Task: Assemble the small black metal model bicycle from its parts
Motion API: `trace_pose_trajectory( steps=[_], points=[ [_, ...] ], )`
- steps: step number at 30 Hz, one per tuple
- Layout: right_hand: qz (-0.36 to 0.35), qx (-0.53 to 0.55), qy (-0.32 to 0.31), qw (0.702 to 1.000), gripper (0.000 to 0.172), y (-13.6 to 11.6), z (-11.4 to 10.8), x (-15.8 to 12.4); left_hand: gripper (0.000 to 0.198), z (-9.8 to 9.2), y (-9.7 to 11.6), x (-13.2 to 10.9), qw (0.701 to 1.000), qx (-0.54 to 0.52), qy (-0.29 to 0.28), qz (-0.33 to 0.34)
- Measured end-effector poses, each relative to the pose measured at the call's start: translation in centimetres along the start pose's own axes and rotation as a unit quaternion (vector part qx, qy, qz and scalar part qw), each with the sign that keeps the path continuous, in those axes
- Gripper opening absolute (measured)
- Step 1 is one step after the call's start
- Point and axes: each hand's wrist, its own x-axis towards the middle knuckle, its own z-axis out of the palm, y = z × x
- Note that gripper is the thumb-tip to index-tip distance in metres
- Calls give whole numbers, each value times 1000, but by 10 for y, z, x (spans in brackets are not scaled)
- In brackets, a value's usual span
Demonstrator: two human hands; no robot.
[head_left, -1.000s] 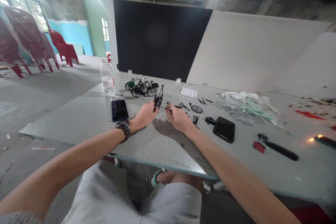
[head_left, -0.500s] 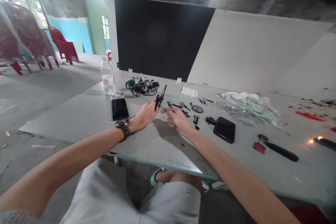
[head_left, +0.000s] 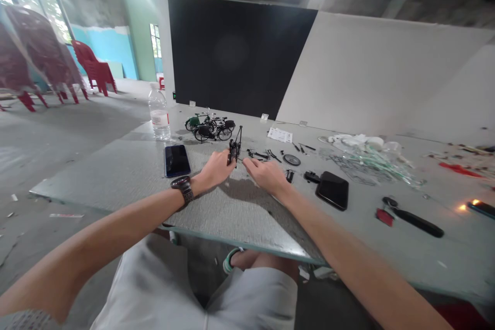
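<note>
My left hand [head_left: 215, 169], a watch on its wrist, pinches a small black model bicycle frame [head_left: 234, 147] and holds it upright on the grey table [head_left: 127, 175]. My right hand [head_left: 266, 175] rests close beside the frame on its right, fingers curled toward it; I cannot make out anything in them. Loose black parts [head_left: 266, 154] and a small wheel [head_left: 291, 160] lie just beyond my right hand. Two finished model bicycles [head_left: 211, 129] stand farther back.
A dark phone [head_left: 177, 160] lies left of my hands, a water bottle [head_left: 159, 113] behind it. A black case [head_left: 331, 190], a black-handled tool [head_left: 414, 220], a red piece [head_left: 384, 216] and plastic bags [head_left: 367, 160] lie to the right. Red chairs [head_left: 93, 68] stand at far left.
My right hand has moved left, closer to the frame, and its fingers have lowered toward the table. My left hand keeps the frame upright in nearly the same place.
</note>
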Motion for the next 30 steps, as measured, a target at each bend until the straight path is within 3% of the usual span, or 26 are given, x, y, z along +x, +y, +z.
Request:
trace_pose_trajectory(
  steps=[3, 6, 9, 11, 13, 16, 19, 21, 23, 26, 28, 30],
  points=[
    [62, 168, 18, 984, 28, -10, 4, 3, 24, -1, 1, -1, 1000, 14, -5, 7],
    [186, 377, 14, 907, 31, -19, 8, 8, 26, -1, 1, 0, 1000, 29, -5, 12],
    [252, 466, -22, 848, 33, -22, 9, 12, 27, -1, -1, 2, 999, 30, -6, 23],
    [257, 454, -20, 853, 31, -21, 9, 13, 26, -2, -2, 3, 999, 24, -6, 25],
    [209, 381, 0, 901, 27, -17, 7, 11, 24, -3, -3, 4, 1000, 17, -4, 18],
    [76, 193, 11, 978, 28, -9, 3, 6, 22, -4, -3, 4, 1000, 5, -3, 12],
    [13, 24, 1, 1000, 35, -1, 1, 2, 20, -3, -2, 2, 1000, 1, -4, 11],
    [1, -21, -4, 1000, 36, 0, 1, 1, 21, -3, -1, 1, 1000, 4, -5, 9],
    [1, -9, -2, 1000, 35, -1, 2, 0, 23, -3, 0, 0, 1000, 8, -5, 11],
    [27, 92, 19, 995, 33, -8, 2, 1, 24, -5, 3, -1, 1000, 13, -3, 15],
    [66, 194, 47, 978, 31, -13, 2, 4, 25, -7, 5, -2, 1000, 14, 0, 13],
    [125, 312, 55, 940, 30, -17, 2, 7, 26, -8, 6, -2, 1000, 16, 0, 7]
  ],
)
